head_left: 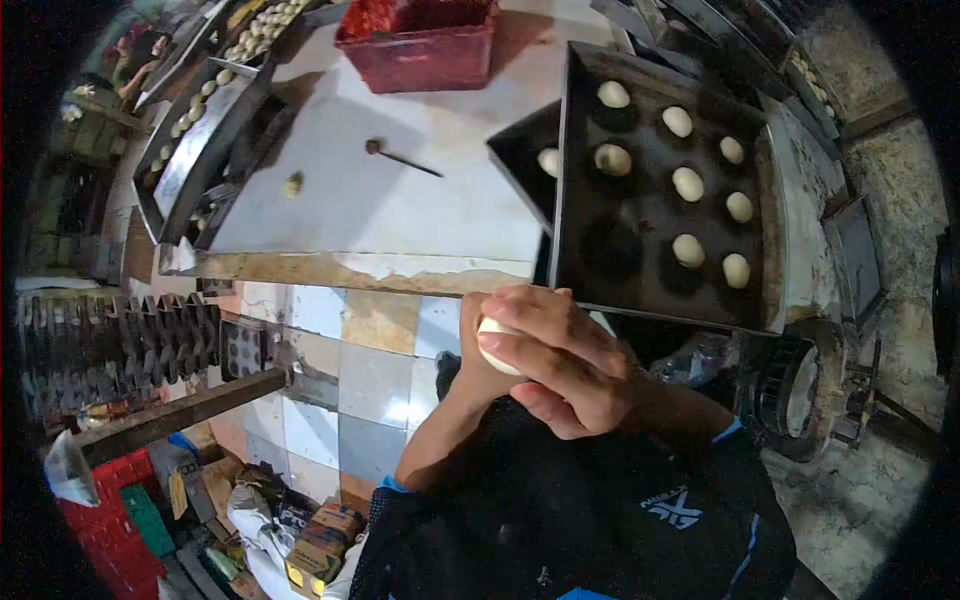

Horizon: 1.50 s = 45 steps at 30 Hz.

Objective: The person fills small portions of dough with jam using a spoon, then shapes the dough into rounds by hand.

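A pale dough ball (497, 346) is held between my two hands, in front of my body and just off the table's front edge. My left hand (478, 372) cups it from the left and below, its fingers mostly hidden. Over the top lies my right hand (575, 358), fingers bent around the ball. Just beyond my hands, to the right, a dark metal tray (650, 305) carries several spaced dough balls, one of them this dough ball (688, 185). Another tray (520, 150) sits partly beneath it, with one dough ball (548, 162) showing.
On the white table (400, 225) are a red bin (420, 55), a thin dark stick tool (410, 165) and a small dough piece (293, 185). More trays with dough balls (190, 150) stand at the left. Below left are red crates (115, 520) and a cardboard box (325, 545).
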Available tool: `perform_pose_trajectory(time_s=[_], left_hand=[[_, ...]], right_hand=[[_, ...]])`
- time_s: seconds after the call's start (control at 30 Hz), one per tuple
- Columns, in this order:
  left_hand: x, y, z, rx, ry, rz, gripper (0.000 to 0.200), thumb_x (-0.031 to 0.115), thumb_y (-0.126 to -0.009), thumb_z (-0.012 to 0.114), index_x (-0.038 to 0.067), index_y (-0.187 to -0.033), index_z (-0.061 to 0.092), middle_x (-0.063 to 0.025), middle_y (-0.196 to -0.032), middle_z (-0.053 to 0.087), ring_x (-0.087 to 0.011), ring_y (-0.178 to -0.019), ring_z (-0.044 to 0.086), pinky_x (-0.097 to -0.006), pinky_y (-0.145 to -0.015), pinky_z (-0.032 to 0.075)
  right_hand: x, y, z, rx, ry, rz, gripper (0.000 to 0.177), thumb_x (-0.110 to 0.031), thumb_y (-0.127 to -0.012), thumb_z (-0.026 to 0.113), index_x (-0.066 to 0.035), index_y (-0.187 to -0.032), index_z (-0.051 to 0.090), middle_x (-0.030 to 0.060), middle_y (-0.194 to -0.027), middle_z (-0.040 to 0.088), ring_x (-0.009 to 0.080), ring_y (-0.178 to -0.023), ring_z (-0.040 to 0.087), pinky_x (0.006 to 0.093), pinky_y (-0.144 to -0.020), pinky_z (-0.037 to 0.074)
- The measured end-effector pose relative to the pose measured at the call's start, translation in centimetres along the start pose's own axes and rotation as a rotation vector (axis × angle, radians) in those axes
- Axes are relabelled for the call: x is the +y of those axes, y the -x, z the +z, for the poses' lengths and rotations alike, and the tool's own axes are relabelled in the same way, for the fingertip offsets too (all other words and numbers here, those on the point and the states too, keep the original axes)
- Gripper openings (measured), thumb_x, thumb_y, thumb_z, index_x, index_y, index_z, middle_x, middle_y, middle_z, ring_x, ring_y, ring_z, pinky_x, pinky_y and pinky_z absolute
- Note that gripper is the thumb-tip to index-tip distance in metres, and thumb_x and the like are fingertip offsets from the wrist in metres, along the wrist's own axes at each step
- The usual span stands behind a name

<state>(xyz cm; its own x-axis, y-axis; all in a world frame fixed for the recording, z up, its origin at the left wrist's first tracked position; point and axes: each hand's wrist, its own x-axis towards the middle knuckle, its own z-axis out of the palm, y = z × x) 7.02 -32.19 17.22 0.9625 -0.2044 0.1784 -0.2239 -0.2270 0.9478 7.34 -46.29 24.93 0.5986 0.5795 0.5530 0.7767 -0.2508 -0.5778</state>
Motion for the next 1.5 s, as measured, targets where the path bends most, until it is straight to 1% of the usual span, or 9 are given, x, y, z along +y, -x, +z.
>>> perform_pose_trajectory(time_s=[0.33,0.47,0.53,0.67,0.73,0.9,1.13,1.33,1.5], left_hand=[[-0.1,-0.7,7.9,0.033,0.391,-0.269,0.024,0.024,-0.07,0.072,0.006,-0.081,0.06,-0.0076,-0.073,0.061,-0.0231,-0.068,0.064,-0.034,-0.059,0.049],[-0.2,-2.0,11.2,-0.183,0.048,0.133,0.02,0.014,-0.067,0.074,0.004,-0.078,0.061,-0.0103,-0.069,0.063,-0.03,-0.061,0.062,-0.0376,-0.057,0.05],[0.7,-2.6,8.5,-0.544,0.432,-0.253,0.02,0.01,-0.08,0.068,0.009,-0.099,0.061,-0.0081,-0.086,0.065,-0.022,-0.074,0.065,-0.0306,-0.076,0.051],[2.0,-3.7,4.3,-0.415,0.269,0.191,0.06,0.003,-0.069,0.075,-0.005,-0.122,0.05,-0.0161,-0.091,0.065,-0.0293,-0.069,0.065,-0.0374,-0.063,0.052],[2.7,-2.7,1.3,-0.378,0.391,-0.387,0.067,-0.013,-0.071,0.068,0.004,-0.132,0.05,-0.0063,-0.096,0.06,-0.0126,-0.093,0.06,-0.0275,-0.081,0.051],[1.2,-0.5,-2.7,0.193,0.241,-0.357,0.056,-0.003,-0.078,0.071,0.005,-0.131,0.053,0.0025,-0.083,0.049,-0.0048,-0.074,0.047,-0.0181,-0.066,0.039],[-11.9,5.0,-4.8,0.511,0.027,-0.434,0.039,0.003,-0.082,0.07,0.004,-0.119,0.058,0.0039,-0.073,0.046,-0.0056,-0.066,0.045,-0.02,-0.059,0.038],[-33.2,24.6,-4.4,0.486,-0.451,-0.814,0.041,0.018,-0.075,0.076,0.008,-0.111,0.058,-0.0105,-0.073,0.064,-0.0243,-0.066,0.062,-0.0377,-0.064,0.05],[-34.9,43.7,-5.3,0.279,-0.4,-1.596,0.057,0.041,-0.074,0.067,0.0,-0.114,0.064,-0.0238,-0.119,0.062,-0.0368,-0.115,0.057,-0.0412,-0.097,0.045]], right_hand=[[3.0,4.1,-5.3,-0.05,0.081,-0.058,0.035,-0.021,-0.095,0.052,0.007,-0.116,0.058,0.0225,-0.12,0.055,0.0379,-0.11,0.058,0.0481,-0.096,0.049],[3.9,5.2,-7.1,-0.192,0.062,-0.06,0.033,-0.022,-0.096,0.053,0.007,-0.112,0.058,0.0223,-0.117,0.057,0.0363,-0.107,0.059,0.0472,-0.094,0.05],[4.8,5.9,-8.5,-0.264,0.051,-0.069,0.03,-0.021,-0.097,0.052,0.006,-0.107,0.059,0.0219,-0.116,0.057,0.0357,-0.104,0.06,0.0478,-0.094,0.051],[6.6,4.8,-9.6,-0.152,-0.12,0.191,0.016,-0.008,-0.09,0.059,0.003,-0.102,0.061,0.0182,-0.101,0.064,0.0309,-0.094,0.065,0.0383,-0.083,0.052],[10.1,5.2,-8.5,-0.111,-0.028,0.218,0.017,-0.006,-0.089,0.059,0.002,-0.104,0.061,0.0183,-0.106,0.064,0.0319,-0.097,0.064,0.0381,-0.084,0.051],[14.1,6.8,-6.1,-0.642,0.326,0.159,0.059,-0.02,-0.088,0.063,0.003,-0.138,0.041,0.0237,-0.139,0.043,0.0383,-0.129,0.044,0.041,-0.107,0.037],[13.5,6.3,-8.7,-0.302,-0.061,0.606,0.067,-0.022,-0.086,0.053,0.004,-0.144,0.032,0.0213,-0.139,0.044,0.0324,-0.122,0.049,0.0381,-0.103,0.038],[12.3,7.1,-7.8,-0.177,-0.458,0.966,0.067,-0.009,-0.082,0.055,0.0,-0.145,0.033,0.0215,-0.147,0.036,0.034,-0.132,0.04,0.0395,-0.106,0.037],[6.5,4.1,-6.2,0.078,0.154,0.522,0.067,-0.033,-0.087,0.056,0.005,-0.139,0.038,0.0245,-0.143,0.036,0.0346,-0.127,0.043,0.0434,-0.102,0.037]])
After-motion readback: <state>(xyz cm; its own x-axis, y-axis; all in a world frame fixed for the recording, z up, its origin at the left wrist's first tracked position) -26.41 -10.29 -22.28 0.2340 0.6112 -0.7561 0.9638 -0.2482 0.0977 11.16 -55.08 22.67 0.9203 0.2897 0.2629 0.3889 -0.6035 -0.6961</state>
